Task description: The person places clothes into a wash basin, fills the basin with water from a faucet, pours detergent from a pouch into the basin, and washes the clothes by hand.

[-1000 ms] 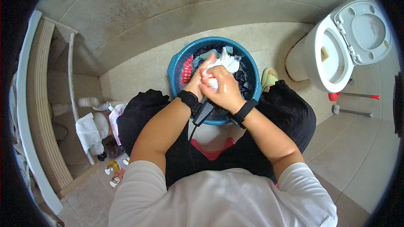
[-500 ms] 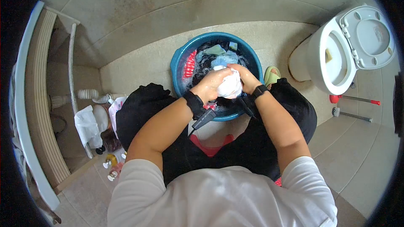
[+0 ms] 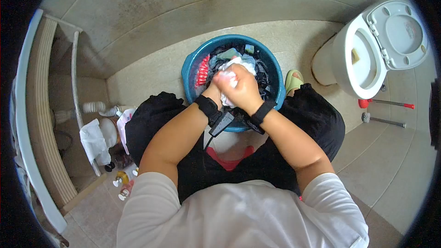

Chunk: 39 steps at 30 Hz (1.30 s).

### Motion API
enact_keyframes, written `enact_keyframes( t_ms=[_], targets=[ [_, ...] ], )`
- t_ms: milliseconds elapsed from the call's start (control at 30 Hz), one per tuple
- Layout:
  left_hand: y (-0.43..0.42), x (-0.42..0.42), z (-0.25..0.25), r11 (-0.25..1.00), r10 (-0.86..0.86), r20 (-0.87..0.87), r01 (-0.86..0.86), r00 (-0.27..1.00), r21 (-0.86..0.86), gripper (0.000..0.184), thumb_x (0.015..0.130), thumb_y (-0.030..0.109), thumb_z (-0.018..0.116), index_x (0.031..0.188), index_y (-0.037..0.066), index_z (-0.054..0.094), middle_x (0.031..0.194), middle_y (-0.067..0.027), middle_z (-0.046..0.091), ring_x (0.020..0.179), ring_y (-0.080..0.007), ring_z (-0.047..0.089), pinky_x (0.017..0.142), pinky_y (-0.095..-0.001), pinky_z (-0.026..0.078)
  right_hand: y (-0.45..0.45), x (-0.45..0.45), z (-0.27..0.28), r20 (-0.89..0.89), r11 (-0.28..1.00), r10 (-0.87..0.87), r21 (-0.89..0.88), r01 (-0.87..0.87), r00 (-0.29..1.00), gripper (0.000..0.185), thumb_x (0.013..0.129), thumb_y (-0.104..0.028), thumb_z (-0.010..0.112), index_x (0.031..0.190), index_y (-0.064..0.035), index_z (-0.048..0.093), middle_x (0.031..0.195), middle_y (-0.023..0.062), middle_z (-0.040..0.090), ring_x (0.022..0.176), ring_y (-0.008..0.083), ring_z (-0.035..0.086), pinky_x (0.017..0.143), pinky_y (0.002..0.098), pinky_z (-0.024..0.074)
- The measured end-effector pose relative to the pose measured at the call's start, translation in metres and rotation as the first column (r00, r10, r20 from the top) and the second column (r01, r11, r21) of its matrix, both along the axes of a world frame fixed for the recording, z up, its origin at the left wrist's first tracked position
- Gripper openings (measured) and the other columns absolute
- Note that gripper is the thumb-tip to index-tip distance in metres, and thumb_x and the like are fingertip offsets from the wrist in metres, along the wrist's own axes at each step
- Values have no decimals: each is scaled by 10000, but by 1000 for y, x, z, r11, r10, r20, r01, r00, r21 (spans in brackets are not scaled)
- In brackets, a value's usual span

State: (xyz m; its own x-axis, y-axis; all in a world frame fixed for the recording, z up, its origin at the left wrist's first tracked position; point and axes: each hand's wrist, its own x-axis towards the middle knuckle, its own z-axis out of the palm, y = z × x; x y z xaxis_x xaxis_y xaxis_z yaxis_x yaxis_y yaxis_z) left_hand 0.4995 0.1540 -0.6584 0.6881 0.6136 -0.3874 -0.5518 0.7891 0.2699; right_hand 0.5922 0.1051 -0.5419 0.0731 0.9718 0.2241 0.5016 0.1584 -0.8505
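A white cloth (image 3: 248, 65) is bunched between my two hands, above a blue plastic basin (image 3: 188, 71). My right hand (image 3: 243, 89) is closed over the cloth and lies across my left hand (image 3: 212, 93). Most of my left hand's fingers are hidden, but the cloth is pressed in its grip. Under and around the hands, the basin holds wet dark clothes (image 3: 262, 74), a red-and-white piece of cloth (image 3: 202, 71) and light blue-green cloth (image 3: 228, 54).
To the right stands a toilet (image 3: 365, 59) with its lid up. A red-headed plunger (image 3: 364, 104) and a brush (image 3: 366, 117) lie near it. Several pump bottles (image 3: 121, 179) stand at left by a cabinet. A green slipper (image 3: 294, 81) is on my foot.
My right hand has moved left, over the cloth and onto my left hand. The white cloth, a rounded bundle before, is now squeezed and partly covered by the hands.
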Motion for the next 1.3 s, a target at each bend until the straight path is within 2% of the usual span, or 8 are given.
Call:
enact_keyframes(
  t_ms=[233,367,500,633,967,1100,1167,1300],
  targets=[
    [-21,18,73,996,11,-442,27,897,80,189,818,230,550,933,81,552,844,-85,617,714,-220,625,553,-421,536,32,66,-80,-27,887,-190,-434,160,981,299,782,-278,571,820,16,608,745,160,641,653,245,619,598,332,475],
    [-4,-1,84,928,-146,-406,267,902,259,401,796,290,622,1066,18,506,1012,-106,589,892,-212,600,780,-358,499,27,93,-67,-745,656,-292,-612,-441,600,484,856,-401,532,989,64,555,935,106,630,769,189,618,657,304,499],
    [9,-20,84,654,19,-893,670,450,351,916,707,309,731,1358,-28,181,1346,-188,331,1226,-262,356,992,-324,291,16,105,21,-795,673,-259,-556,-489,548,235,830,-171,564,1011,-21,543,978,88,602,799,146,604,690,323,535],
    [-10,-6,143,568,-68,-535,473,842,673,794,716,198,718,1310,-71,265,1279,-188,402,1161,-216,427,962,-297,340,13,96,32,-823,711,-193,-493,-502,534,185,799,-63,584,976,-25,547,826,9,568,600,50,508,619,277,546],
    [15,-41,141,653,33,-764,565,644,504,322,745,205,689,934,-37,594,859,-67,613,770,-116,564,676,-233,439,26,126,30,-646,859,14,-383,-340,763,177,798,-157,638,928,-56,571,871,34,615,765,97,577,666,255,470],
    [15,-17,120,930,145,-327,-15,934,368,237,835,191,577,972,-2,566,928,-105,609,835,-176,592,747,-303,477,38,117,-3,-832,931,-29,-225,-289,554,129,766,-54,582,890,-51,546,799,1,572,715,81,532,655,239,441],
    [26,-4,102,960,122,-119,-86,985,267,198,880,169,500,1004,21,543,961,-104,602,861,-207,596,782,-350,486,31,88,7,-474,983,24,-148,-106,880,150,776,-70,536,919,-40,504,810,26,550,712,105,520,664,263,447],
    [23,17,66,982,162,-147,-145,976,121,190,901,268,482,952,99,553,892,-48,605,859,-179,586,777,-333,481,12,27,24,-122,989,123,94,-112,985,166,814,-114,527,955,-50,465,896,124,563,781,138,546,673,256,440]
  ],
)
